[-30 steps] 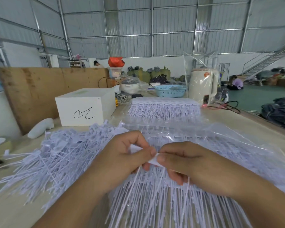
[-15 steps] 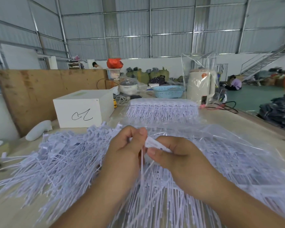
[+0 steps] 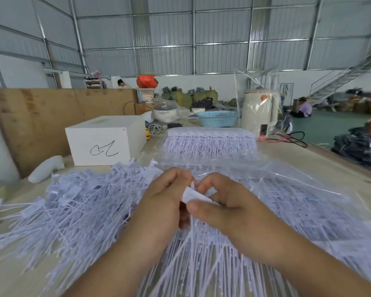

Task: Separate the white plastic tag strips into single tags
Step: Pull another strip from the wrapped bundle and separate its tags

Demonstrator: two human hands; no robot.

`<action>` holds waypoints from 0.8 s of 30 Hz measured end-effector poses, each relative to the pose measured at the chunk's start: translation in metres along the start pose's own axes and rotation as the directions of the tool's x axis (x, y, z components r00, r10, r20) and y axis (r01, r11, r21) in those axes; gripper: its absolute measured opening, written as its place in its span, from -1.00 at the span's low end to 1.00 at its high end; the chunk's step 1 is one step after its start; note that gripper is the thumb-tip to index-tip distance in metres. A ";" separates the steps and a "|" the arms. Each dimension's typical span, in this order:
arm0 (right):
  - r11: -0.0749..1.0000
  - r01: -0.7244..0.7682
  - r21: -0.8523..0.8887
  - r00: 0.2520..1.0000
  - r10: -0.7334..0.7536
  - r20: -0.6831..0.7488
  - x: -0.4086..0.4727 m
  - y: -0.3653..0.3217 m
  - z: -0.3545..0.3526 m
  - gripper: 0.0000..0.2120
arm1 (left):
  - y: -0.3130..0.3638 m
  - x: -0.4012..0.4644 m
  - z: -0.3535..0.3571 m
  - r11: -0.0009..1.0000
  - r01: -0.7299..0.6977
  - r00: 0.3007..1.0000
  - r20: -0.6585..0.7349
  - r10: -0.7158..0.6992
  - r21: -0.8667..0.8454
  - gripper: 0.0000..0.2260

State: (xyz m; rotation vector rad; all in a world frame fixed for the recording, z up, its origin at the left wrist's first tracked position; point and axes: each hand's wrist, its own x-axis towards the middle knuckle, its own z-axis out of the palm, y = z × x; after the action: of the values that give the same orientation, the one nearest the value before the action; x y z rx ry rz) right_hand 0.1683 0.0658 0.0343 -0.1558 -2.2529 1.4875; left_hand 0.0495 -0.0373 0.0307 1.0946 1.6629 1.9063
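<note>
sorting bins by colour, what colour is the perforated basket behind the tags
Light blue basket, clearest in the head view.

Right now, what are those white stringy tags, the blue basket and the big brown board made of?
White tags: most likely plastic, thin and slightly glossy, with long bendy tails that splay in a heap.
Blue basket: looks like molded plastic, given its even color and a wall pierced with small regular holes.
Brown board: seems to be plywood or pressed wood, matte, with darker grain patches.

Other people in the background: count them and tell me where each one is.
2. One person stands behind the wooden board at the far left-centre; another person sits on the green floor at the far right. More may be hidden behind clutter.
</note>
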 end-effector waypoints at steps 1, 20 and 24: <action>1.000 0.001 0.009 1.000 -0.001 0.020 0.000 0.000 -0.001 -0.83 | 0.000 -0.002 0.001 1.000 0.003 1.000 0.014 -0.003 -0.002 -0.70; 0.991 -0.067 -0.113 0.962 0.094 0.256 0.001 0.001 -0.031 -0.75 | 0.008 -0.002 -0.019 0.984 -0.036 0.967 0.255 -0.010 0.174 -0.73; 0.995 -0.049 -0.083 0.984 0.062 0.167 0.003 0.001 -0.027 -0.76 | 0.008 -0.001 -0.017 0.988 -0.055 0.968 0.250 0.018 0.141 -0.85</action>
State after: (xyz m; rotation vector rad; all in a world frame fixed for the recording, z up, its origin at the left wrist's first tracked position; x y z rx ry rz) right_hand 0.1765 0.0902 0.0428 -0.1208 -2.4624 1.4913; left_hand 0.0389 -0.0510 0.0387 1.3686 1.6703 1.6105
